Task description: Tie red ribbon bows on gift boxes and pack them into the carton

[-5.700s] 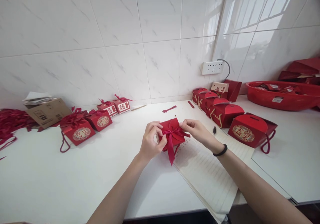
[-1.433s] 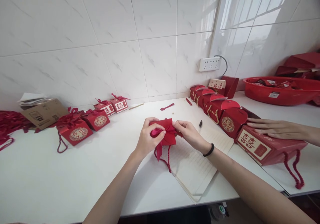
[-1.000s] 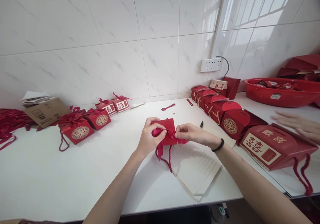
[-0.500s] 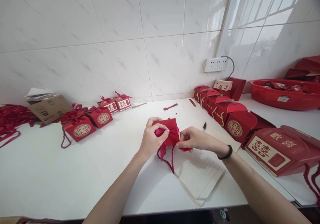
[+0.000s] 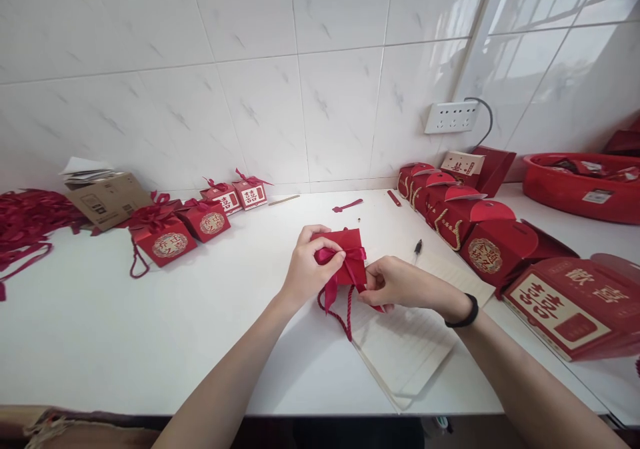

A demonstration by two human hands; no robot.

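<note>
A small red gift box (image 5: 345,243) stands on the white counter (image 5: 150,329) in front of me, a red ribbon (image 5: 334,282) tied across it and a twisted red cord handle (image 5: 340,312) hanging below. My left hand (image 5: 306,270) pinches a ribbon loop at the box's left side. My right hand (image 5: 395,283), with a black band at the wrist, pinches the other ribbon end at the lower right of the box. Both hands are closed on the ribbon.
A lined paper sheet (image 5: 410,342) lies under my right hand, a pen (image 5: 417,249) beside it. Several red boxes line the right side (image 5: 495,249); a flat printed red bag (image 5: 570,302) lies nearest. Tied boxes (image 5: 165,235), a carton (image 5: 107,199) and loose ribbons (image 5: 25,219) sit left. A red basin (image 5: 580,185) stands far right.
My right hand has drawn its ribbon end down and to the right, away from the box. Another person's hand that rested on the flat red bag has left the view.
</note>
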